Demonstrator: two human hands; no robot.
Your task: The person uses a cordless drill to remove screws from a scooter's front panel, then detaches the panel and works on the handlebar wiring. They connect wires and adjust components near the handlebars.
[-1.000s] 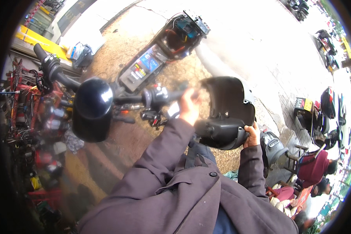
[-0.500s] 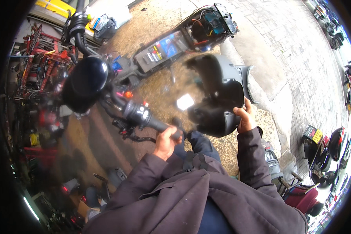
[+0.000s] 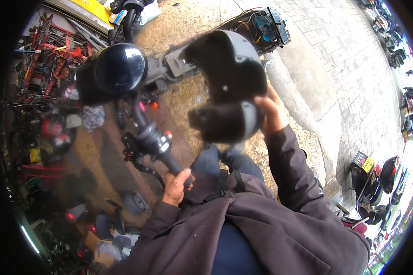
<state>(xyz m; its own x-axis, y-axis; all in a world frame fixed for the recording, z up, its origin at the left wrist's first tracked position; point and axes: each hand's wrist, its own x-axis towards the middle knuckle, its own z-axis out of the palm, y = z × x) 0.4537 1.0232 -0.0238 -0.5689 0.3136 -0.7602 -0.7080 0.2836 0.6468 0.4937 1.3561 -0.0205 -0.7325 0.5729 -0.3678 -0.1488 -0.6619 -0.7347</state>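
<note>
My left hand [image 3: 175, 187] is wrapped round the end of a black handlebar grip [image 3: 172, 164] on a scooter. In my right hand [image 3: 273, 112] is a dark curved plastic cover [image 3: 236, 68], hollow and grey along its outer edge, gripped at its right side and raised above the ground. The cover hides part of the scooter's frame. The scooter's body is stripped: its battery compartment [image 3: 179, 63] shows partly behind the cover, and at the rear are exposed wires and a teal part [image 3: 265, 28]. A round dark dashboard display [image 3: 120, 68] sits between the handlebars.
A red rack [image 3: 55, 64] crowded with tools stands at the left. Cardboard boxes [image 3: 103, 250] and loose parts lie at lower left. Grey paving [image 3: 344, 59] stretches along the right, with parked scooters [image 3: 385, 178] beyond. A stone kerb [image 3: 287, 82] runs behind the scooter.
The cover in my right hand has moved up and left, now over the scooter's frame. The handlebar has turned, bringing its grip and my left hand nearer to me.
</note>
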